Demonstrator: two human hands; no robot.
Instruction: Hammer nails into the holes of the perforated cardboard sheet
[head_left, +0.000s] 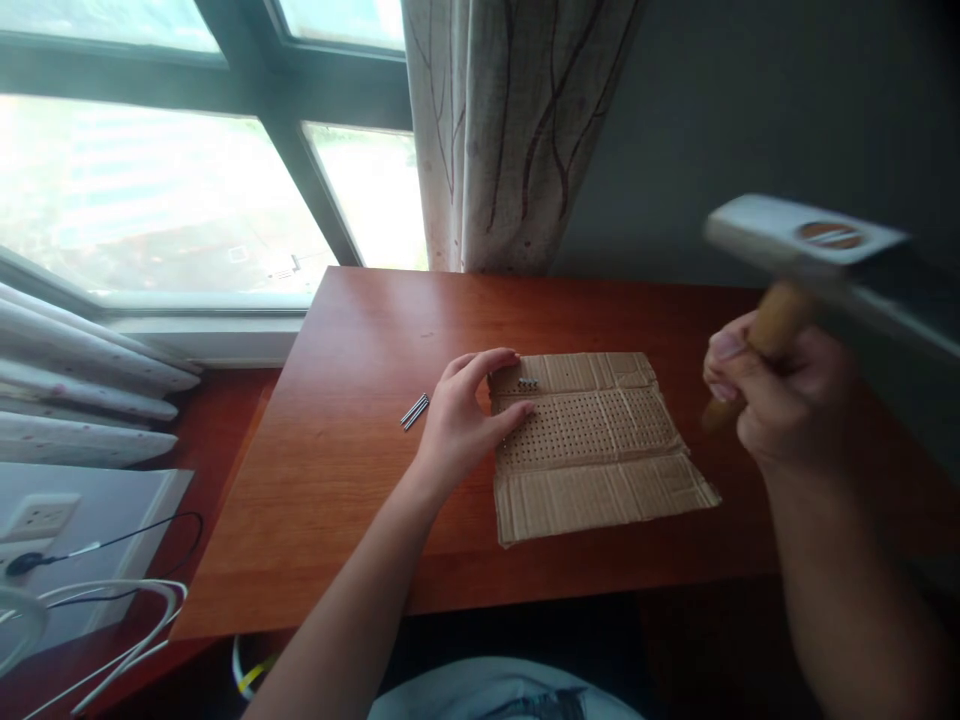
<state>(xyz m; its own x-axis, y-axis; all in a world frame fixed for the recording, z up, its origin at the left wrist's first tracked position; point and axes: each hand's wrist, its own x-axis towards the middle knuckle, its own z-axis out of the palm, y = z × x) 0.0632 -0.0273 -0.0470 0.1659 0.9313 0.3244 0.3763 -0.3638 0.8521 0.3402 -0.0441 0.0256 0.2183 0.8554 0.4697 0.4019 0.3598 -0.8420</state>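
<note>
A flat piece of cardboard (600,450) full of small holes lies on the reddish wooden table (345,480). Several small nails (528,383) stand in a row near its top left corner. My left hand (465,415) rests on the cardboard's left edge, thumb and fingers pinched close beside those nails; whether it holds one is too small to tell. My right hand (780,390) is raised at the right, fist closed round the wooden handle of a hammer (806,235), whose pale head is blurred above the hand.
Two or three loose nails (415,411) lie on the table left of my left hand. A curtain (510,130) hangs behind the table beside a window (165,180). White cables (112,620) and a wall socket (37,515) sit low at the left.
</note>
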